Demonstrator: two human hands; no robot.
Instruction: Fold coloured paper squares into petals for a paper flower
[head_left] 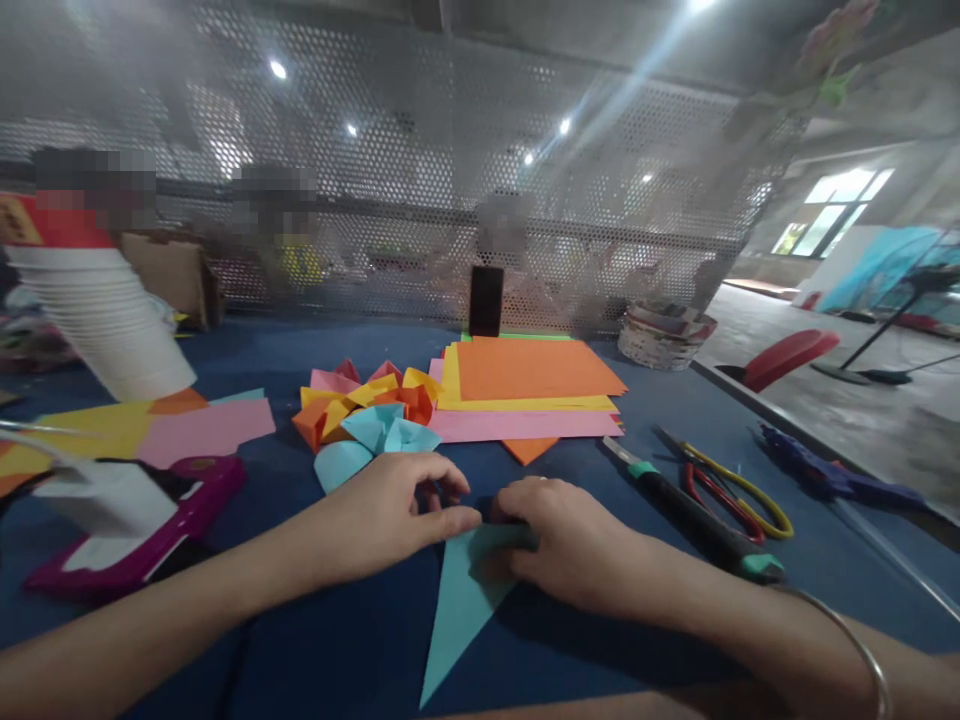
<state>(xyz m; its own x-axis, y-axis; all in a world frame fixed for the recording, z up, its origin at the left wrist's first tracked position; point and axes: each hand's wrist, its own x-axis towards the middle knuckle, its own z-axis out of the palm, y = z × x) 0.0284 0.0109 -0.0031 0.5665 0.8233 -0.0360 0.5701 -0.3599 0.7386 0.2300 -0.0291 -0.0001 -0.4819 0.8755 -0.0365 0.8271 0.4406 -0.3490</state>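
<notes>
A folded teal sheet of paper (pixel 466 600) with a long pointed corner toward me lies between my hands. My right hand (pixel 566 540) has its fingers curled over the sheet's upper right part, thumb beneath them, gripping it. At the sheet's upper left corner is my left hand (pixel 397 505), its thumb stretched along the edge. A gap shows between that thumb and the bent fingers. Just beyond my left hand sit folded paper pieces (pixel 367 405) in light blue, yellow, orange and pink.
Behind is a stack of coloured paper (pixel 536 370), with a dark phone (pixel 486 300) upright behind it. At right lie a utility knife (pixel 690 515), scissors (pixel 739 490) and a blue glue gun (pixel 832 475). Stacked paper cups (pixel 105 310) and a purple power strip (pixel 142 530) are left.
</notes>
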